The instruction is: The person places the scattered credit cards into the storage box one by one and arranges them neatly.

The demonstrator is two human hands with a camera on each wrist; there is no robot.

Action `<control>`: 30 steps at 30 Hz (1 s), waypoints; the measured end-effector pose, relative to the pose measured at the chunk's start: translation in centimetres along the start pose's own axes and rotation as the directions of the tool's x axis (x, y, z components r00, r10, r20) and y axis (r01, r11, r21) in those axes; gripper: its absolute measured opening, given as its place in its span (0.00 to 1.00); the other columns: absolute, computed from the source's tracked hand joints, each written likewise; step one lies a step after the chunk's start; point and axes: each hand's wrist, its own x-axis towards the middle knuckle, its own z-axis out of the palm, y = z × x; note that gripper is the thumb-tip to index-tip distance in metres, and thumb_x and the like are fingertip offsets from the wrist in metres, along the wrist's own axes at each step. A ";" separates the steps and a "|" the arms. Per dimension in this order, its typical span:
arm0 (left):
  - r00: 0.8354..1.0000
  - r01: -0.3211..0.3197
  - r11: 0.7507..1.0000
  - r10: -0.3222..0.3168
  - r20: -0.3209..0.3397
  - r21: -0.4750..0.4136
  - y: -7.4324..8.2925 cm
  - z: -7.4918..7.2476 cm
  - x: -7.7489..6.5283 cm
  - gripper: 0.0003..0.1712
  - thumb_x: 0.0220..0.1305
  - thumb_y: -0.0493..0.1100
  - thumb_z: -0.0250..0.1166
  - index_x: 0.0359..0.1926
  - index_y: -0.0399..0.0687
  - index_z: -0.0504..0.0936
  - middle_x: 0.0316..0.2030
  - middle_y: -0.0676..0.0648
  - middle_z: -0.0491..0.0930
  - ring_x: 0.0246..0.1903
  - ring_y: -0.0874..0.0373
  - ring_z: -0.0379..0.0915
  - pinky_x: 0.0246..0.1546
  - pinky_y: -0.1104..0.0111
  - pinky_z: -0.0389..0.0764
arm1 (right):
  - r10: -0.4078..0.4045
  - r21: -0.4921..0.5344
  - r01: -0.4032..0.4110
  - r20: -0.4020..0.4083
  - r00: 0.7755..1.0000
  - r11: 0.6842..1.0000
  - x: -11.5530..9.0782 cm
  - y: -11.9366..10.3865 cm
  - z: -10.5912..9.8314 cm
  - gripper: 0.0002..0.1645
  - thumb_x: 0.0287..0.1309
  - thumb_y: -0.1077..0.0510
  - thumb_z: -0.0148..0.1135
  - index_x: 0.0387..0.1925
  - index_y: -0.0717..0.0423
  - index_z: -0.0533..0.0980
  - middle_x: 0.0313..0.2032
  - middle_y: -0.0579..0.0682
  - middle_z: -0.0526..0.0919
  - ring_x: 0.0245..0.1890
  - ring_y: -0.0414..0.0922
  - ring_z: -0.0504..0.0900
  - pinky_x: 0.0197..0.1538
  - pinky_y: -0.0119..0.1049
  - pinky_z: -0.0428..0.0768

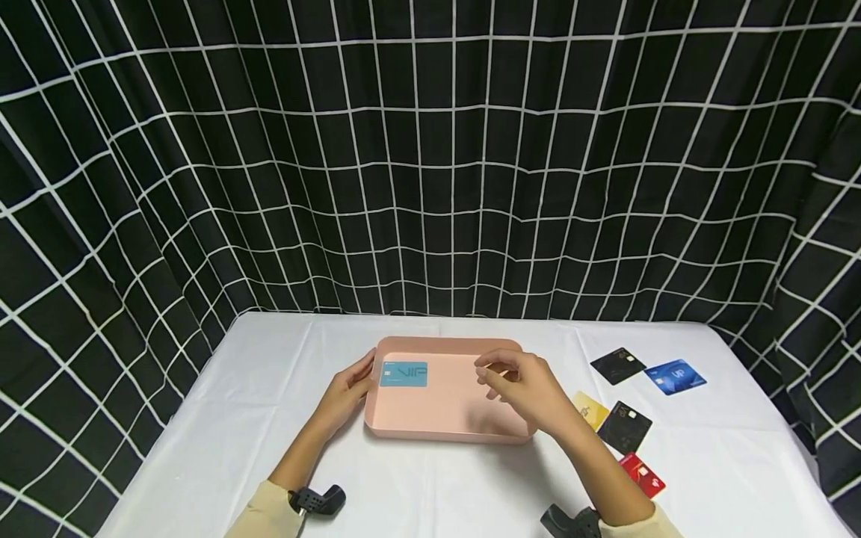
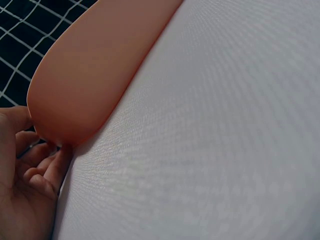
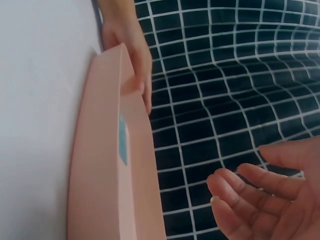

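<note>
Trouble could start at the right of the white cloth-covered bench (image 1: 222, 441): a yellow plastic card (image 1: 589, 409), a black plastic card (image 1: 625, 427) and a red plastic card (image 1: 642, 475) lie flat there, so close that a sweep of the right forearm (image 1: 592, 463) might drag all three together. Thin cards on smooth cloth would probably skid before a fingernail got under an edge. The second black plastic card (image 1: 617, 365) and the deep-blue plastic card (image 1: 676, 376) sit farther off, near each other, with the same risk. A tug on the shallow pale-pink rectangular tray (image 1: 410, 412) could also tilt it and slide the light-blue plastic VIP card (image 1: 403, 374), which lies inside at the far left.

The right hand (image 1: 521, 381) hangs over the tray's right part, fingers loosely bent, thumb apart, holding nothing. The left hand (image 1: 346, 392) grips the tray's left end, fingers curled against the outer corner (how firmly, I cannot tell).
</note>
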 end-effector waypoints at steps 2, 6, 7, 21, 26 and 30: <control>1.000 0.000 1.000 0.000 0.000 0.000 0.0 0.0 0.1 0.33 0.73 0.33 0.56 0.76 0.41 0.61 0.75 0.42 0.61 0.73 0.48 0.60 0.68 0.67 0.70 | 0.005 -0.011 -0.005 0.000 1.000 1.000 -0.4 0.1 -0.6 0.11 0.67 0.58 0.64 0.46 0.59 0.83 0.37 0.52 0.88 0.29 0.47 0.87 0.35 0.34 0.85; 1.000 0.022 1.000 -0.022 0.001 -0.001 0.0 0.0 0.2 0.33 0.73 0.33 0.56 0.76 0.42 0.61 0.75 0.44 0.61 0.73 0.50 0.60 0.66 0.70 0.71 | 0.007 -0.045 -0.007 -0.005 1.000 0.999 -1.2 0.3 -1.8 0.13 0.66 0.55 0.66 0.48 0.58 0.83 0.36 0.49 0.88 0.30 0.46 0.86 0.34 0.33 0.83; 1.000 0.020 1.000 -0.020 0.003 -0.003 0.1 0.0 0.2 0.33 0.72 0.33 0.55 0.76 0.41 0.61 0.75 0.44 0.61 0.73 0.50 0.60 0.67 0.69 0.71 | 0.005 -0.056 -0.006 -0.011 1.000 0.998 -1.4 0.3 -2.1 0.14 0.66 0.55 0.67 0.48 0.58 0.83 0.35 0.49 0.88 0.30 0.46 0.86 0.33 0.33 0.83; 1.000 0.025 0.999 -0.025 0.004 -0.021 -0.1 0.3 0.0 0.34 0.72 0.32 0.55 0.76 0.44 0.62 0.74 0.44 0.62 0.72 0.50 0.61 0.66 0.69 0.72 | 0.043 -0.113 -0.053 -0.088 0.995 0.992 -3.3 2.8 -6.5 0.17 0.63 0.59 0.70 0.51 0.61 0.82 0.36 0.51 0.88 0.30 0.46 0.87 0.31 0.31 0.84; 1.000 0.030 0.999 -0.030 0.006 -0.010 0.0 0.2 0.0 0.34 0.72 0.32 0.56 0.77 0.44 0.62 0.75 0.45 0.62 0.72 0.50 0.61 0.66 0.69 0.72 | 0.086 -0.118 -0.098 -0.103 0.991 0.988 -3.4 3.7 -8.1 0.20 0.63 0.58 0.70 0.53 0.63 0.81 0.39 0.53 0.88 0.32 0.43 0.87 0.31 0.31 0.83; 1.000 0.030 1.000 -0.030 0.004 -0.011 0.1 0.2 0.0 0.34 0.72 0.33 0.56 0.77 0.44 0.62 0.75 0.45 0.62 0.72 0.50 0.61 0.66 0.69 0.72 | 0.114 -0.150 -0.132 -0.119 0.986 0.980 -3.4 4.9 -9.1 0.22 0.61 0.57 0.72 0.54 0.63 0.80 0.40 0.54 0.88 0.34 0.44 0.87 0.32 0.30 0.83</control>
